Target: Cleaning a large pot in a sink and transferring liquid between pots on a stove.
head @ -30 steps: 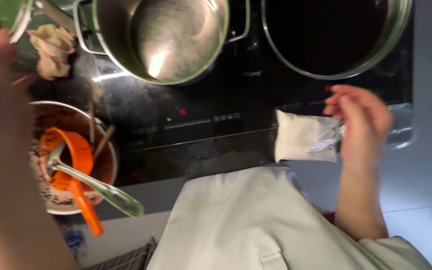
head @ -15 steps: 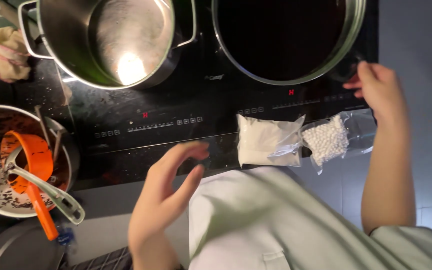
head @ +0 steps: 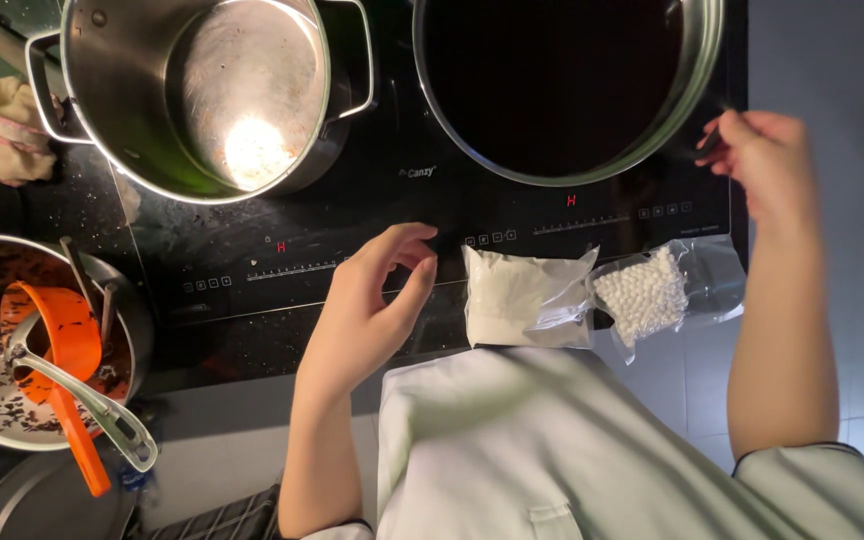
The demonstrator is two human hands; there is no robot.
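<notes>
— Hands, item one?
— Left hand (head: 367, 310): loosely open, fingers half curled, holding nothing. It hovers over the front edge of the black cooktop (head: 352, 215), fingertips just beside the bag of white powder (head: 524, 300); whether they touch the glass I cannot tell.
— Item two?
— Right hand (head: 767, 160): fingers drawn narrow, pinched together at the rim of the wide dark pot (head: 572, 90) on its right side. Something small and dark may sit between the fingertips; too blurred to tell, so grip uncertain.
— Containers?
— Wide dark pot, back right of the cooktop: interior black, contents not readable, top cut off. Steel pot (head: 212, 90), back left: two handles, looks bare inside with a bright glare on the base. Clear bag of white powder, front edge of the cooktop, lying flat. Clear bag of small white pearls (head: 647, 295), touching the powder bag on its right. Metal bowl (head: 12, 340), off the cooktop's left edge on the table: dark speckled residue, an orange ladle (head: 57, 360) and a metal spoon (head: 82, 390) resting in it.
— Obscured?
— A crumpled cloth (head: 7, 130) at the far left; a dark round lid or plate at the front left corner, half cut off. A white apron hides the table's front edge.
</notes>
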